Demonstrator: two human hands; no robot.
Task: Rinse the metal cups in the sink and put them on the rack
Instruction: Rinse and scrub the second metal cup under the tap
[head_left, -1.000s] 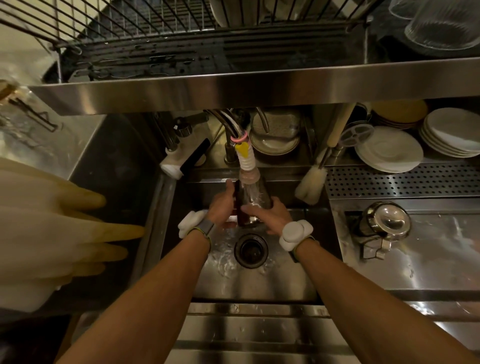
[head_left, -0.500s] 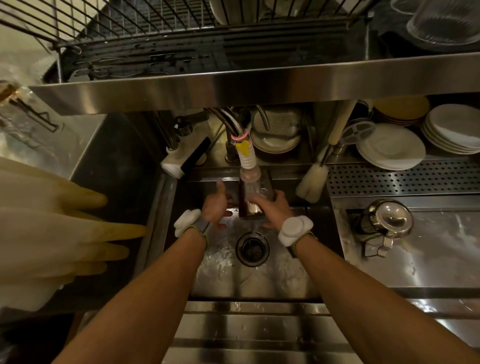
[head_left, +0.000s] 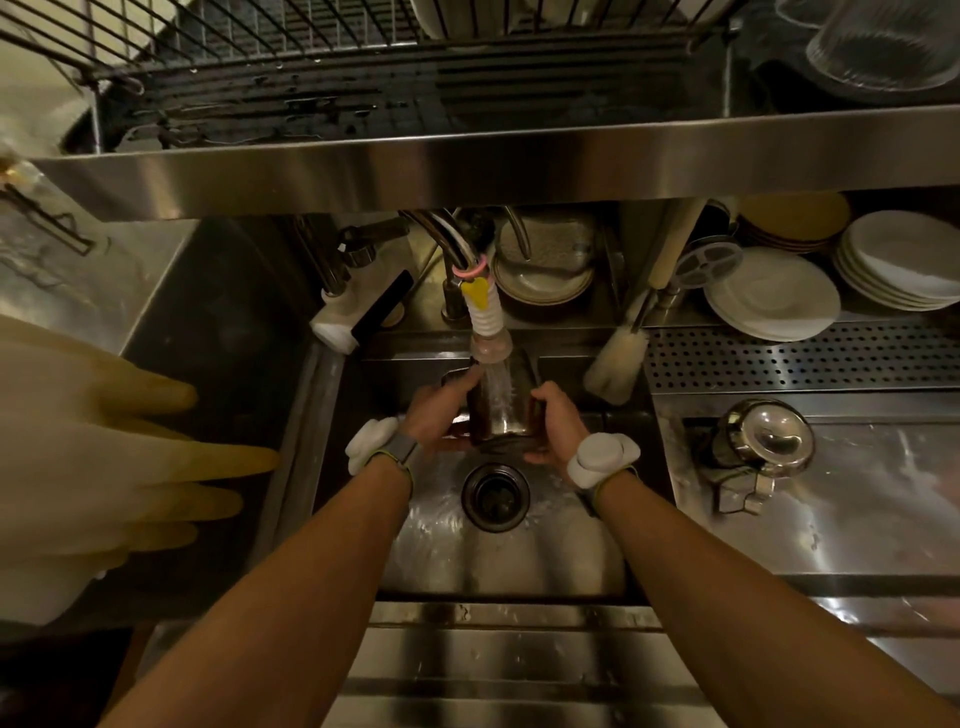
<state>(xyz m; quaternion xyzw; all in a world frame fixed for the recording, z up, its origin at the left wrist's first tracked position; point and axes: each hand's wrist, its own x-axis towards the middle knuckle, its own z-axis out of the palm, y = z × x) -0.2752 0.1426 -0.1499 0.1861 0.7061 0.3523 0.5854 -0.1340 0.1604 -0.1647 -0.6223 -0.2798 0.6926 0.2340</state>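
A shiny metal cup (head_left: 503, 410) is held over the sink (head_left: 509, 551) under the faucet nozzle (head_left: 488, 343), and water streams down onto it. My left hand (head_left: 441, 413) grips its left side with the fingers reaching up toward the rim. Around its right side my right hand (head_left: 553, 423) curls its fingers. The wire rack (head_left: 311, 62) sits on the steel shelf above the sink. Another metal cup (head_left: 763, 441) lies on its side on the counter to the right.
Rubber gloves (head_left: 104, 457) hang at the left. A brush (head_left: 618, 364) leans at the sink's back right corner. Stacks of white plates (head_left: 774, 296) and bowls stand behind a perforated drain tray (head_left: 805, 353). The drain opening (head_left: 496, 493) lies below the cup. Glassware (head_left: 883, 47) sits top right.
My left hand, off the cup half a second ago, has closed on its left side again. The cup has turned in my hands under the running water.
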